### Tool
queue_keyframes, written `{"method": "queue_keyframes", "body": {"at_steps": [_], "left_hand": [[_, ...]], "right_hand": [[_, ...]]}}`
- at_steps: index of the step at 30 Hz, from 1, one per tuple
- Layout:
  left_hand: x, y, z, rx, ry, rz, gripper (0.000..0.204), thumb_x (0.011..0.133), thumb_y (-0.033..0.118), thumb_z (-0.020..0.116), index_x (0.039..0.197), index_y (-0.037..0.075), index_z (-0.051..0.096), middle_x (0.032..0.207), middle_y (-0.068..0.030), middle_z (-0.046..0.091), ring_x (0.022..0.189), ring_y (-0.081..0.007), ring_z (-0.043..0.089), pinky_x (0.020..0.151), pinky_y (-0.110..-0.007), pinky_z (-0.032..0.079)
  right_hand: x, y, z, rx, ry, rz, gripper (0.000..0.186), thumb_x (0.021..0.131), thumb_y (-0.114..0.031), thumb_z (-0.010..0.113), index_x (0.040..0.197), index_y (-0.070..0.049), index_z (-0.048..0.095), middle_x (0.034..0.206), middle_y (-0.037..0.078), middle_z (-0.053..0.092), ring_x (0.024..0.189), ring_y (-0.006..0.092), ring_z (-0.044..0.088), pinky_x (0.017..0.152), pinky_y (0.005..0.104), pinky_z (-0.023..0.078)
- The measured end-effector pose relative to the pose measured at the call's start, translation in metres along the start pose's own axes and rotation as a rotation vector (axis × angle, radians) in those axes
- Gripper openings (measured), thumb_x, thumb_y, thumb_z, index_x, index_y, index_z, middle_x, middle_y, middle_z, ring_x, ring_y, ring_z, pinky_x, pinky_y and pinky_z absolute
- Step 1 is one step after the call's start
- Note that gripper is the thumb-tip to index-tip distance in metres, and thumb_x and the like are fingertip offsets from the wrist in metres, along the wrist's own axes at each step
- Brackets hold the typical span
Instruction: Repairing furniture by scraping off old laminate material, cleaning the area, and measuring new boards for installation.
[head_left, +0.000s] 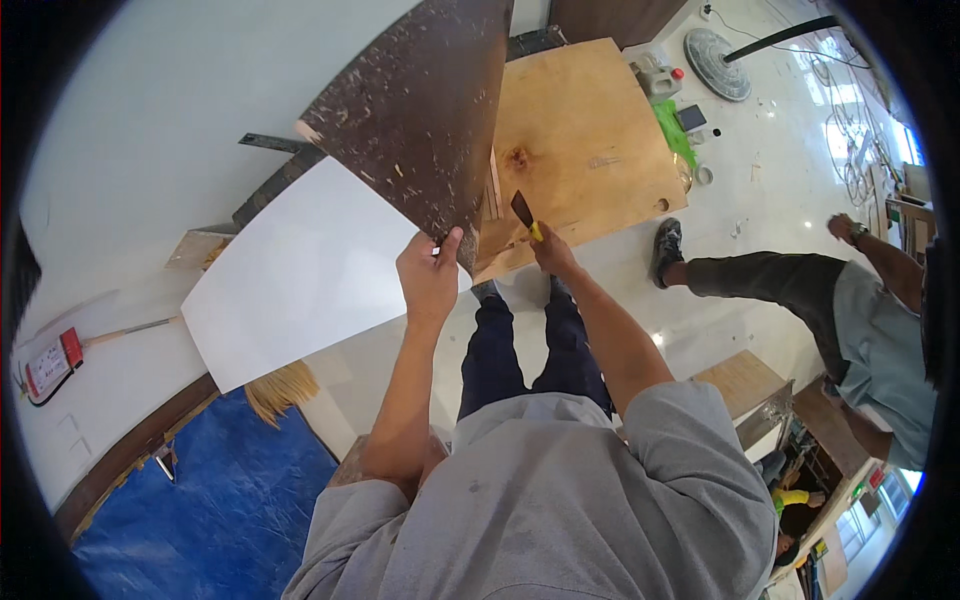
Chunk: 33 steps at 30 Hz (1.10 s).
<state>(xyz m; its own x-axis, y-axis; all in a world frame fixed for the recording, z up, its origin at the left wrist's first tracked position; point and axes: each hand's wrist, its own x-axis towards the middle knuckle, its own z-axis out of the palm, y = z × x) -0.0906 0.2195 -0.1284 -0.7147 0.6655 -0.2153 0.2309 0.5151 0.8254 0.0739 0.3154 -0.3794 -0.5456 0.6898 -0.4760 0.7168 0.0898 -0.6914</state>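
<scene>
My left hand (430, 275) is closed on the near corner of a dark brown sheet (420, 115), thumb on top; the sheet is tilted up and speckled with pale flecks. In my right hand (553, 252) is a putty knife (522, 210) with a dark blade and a yellow handle, its blade pointing away from me, over a wooden board. This light plywood board (590, 130) lies to the right of the brown sheet, with a knot and a small hole near one corner. To the left, a glossy white sheet (300, 270) lies partly under the brown one.
A person (880, 320) in a grey shirt stands at the right, one leg stretched toward the board. Beyond the board are a jerrycan (657, 80), a green bag (675, 130) and a round stand base (716, 64). At lower left are a straw broom (280, 390) and blue sheeting (210, 490).
</scene>
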Motion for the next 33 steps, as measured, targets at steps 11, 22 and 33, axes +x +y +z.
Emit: {"method": "queue_keyframes", "body": {"at_steps": [11, 22, 33], "left_hand": [[-0.031, -0.007, -0.05, -0.105, 0.287, -0.104, 0.016, 0.085, 0.011, 0.062, 0.091, -0.004, 0.064, 0.088, -0.0067, 0.063, 0.075, -0.0103, 0.057, 0.068, -0.025, 0.053], [-0.007, 0.024, 0.042, 0.321, -0.097, 0.243, 0.014, 0.081, 0.011, 0.062, 0.085, -0.003, 0.064, 0.078, -0.0168, 0.064, 0.067, -0.029, 0.06, 0.061, -0.032, 0.046], [0.02, 0.015, 0.158, 0.374, -0.216, 0.417, 0.017, 0.084, 0.013, 0.051, 0.086, 0.0, 0.061, 0.081, -0.0157, 0.059, 0.077, -0.0341, 0.057, 0.066, -0.04, 0.047]], "right_hand": [[0.062, -0.015, -0.028, 0.07, -0.212, -0.083, 0.054, 0.083, -0.019, 0.052, 0.133, -0.006, 0.035, 0.106, 0.026, 0.057, 0.093, 0.0405, 0.057, 0.079, 0.0433, 0.046], [0.044, -0.013, -0.013, -0.022, -0.251, -0.041, 0.06, 0.079, -0.016, 0.053, 0.135, -0.011, 0.032, 0.106, 0.025, 0.058, 0.098, 0.0391, 0.056, 0.082, 0.0441, 0.045], [0.034, 0.05, -0.001, 0.236, -0.133, -0.129, 0.057, 0.085, -0.029, 0.052, 0.134, -0.008, 0.033, 0.114, 0.024, 0.055, 0.104, 0.0372, 0.054, 0.086, 0.04, 0.044]]}}
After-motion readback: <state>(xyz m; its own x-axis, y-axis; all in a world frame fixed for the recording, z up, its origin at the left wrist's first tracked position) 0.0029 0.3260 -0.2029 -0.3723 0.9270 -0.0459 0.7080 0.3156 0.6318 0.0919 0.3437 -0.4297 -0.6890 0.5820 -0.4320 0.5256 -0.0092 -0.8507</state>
